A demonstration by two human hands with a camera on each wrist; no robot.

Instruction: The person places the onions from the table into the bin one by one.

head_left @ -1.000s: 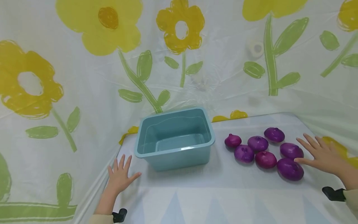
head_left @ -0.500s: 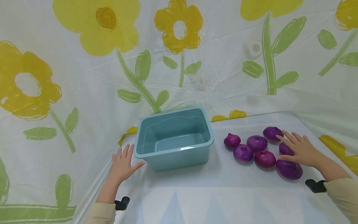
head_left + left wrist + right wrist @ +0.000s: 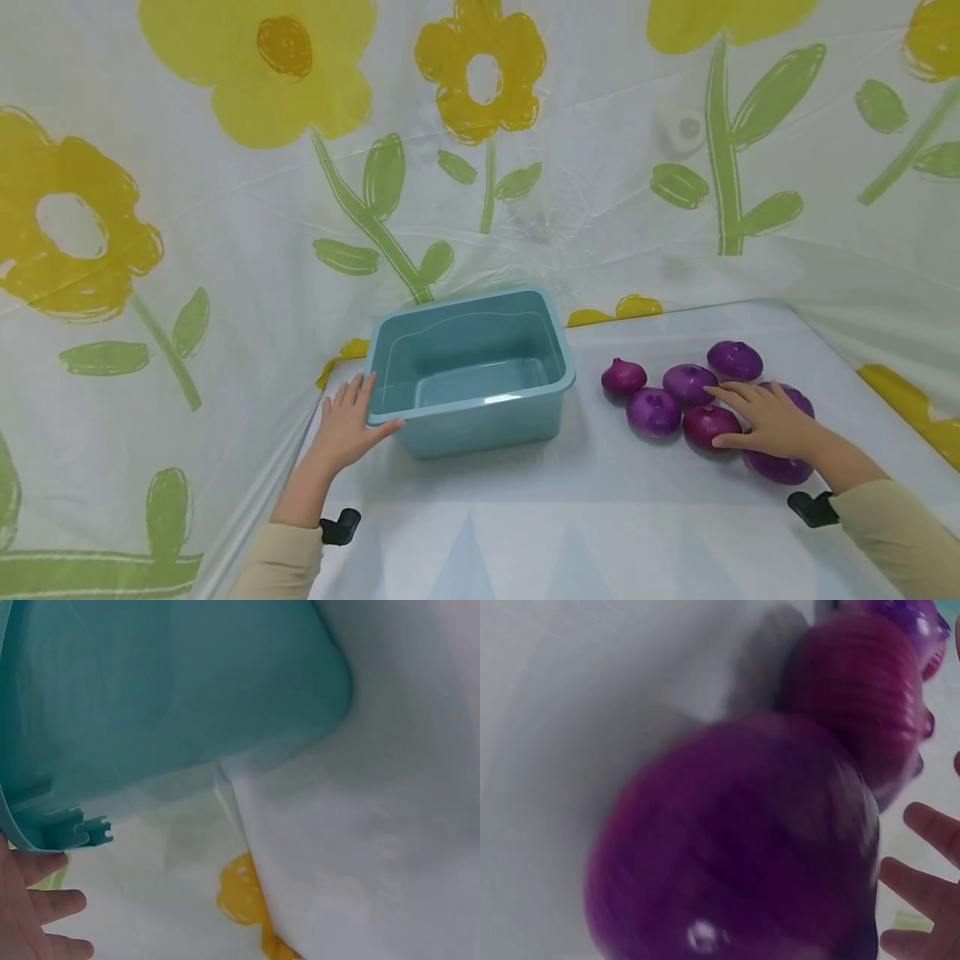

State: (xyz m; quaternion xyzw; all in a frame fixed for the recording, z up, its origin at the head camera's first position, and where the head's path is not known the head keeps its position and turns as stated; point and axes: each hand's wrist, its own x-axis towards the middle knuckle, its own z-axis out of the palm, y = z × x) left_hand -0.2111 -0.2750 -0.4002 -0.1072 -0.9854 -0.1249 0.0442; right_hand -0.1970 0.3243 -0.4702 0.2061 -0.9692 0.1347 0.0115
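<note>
At the front left corner of a blue-green plastic bin [image 3: 480,429], my left hand [image 3: 345,429] has its fingers straight and its thumb out. In the left wrist view those fingers [image 3: 56,906] lie close beside the bin's rim [image 3: 22,844]; I cannot tell if they touch it. My right hand [image 3: 772,421] is over a cluster of red onions, fingers spread and slightly bent. Its fingertips are nearest a magenta onion [image 3: 705,427] and a purple onion [image 3: 686,383]. The hand partly hides a large dark onion [image 3: 780,471] and another [image 3: 801,400]. Contact is unclear.
More onions lie around: a small one [image 3: 624,377], a purple one [image 3: 654,412] and one at the back [image 3: 735,361]. A pale tablecloth [image 3: 525,533] covers the table. Behind hangs a flower-printed curtain [image 3: 585,167], close to the bin.
My right hand has moved left from beyond the cluster to above the onions. My left hand has moved forward and right, up to the bin's corner. Bin and onions stay put.
</note>
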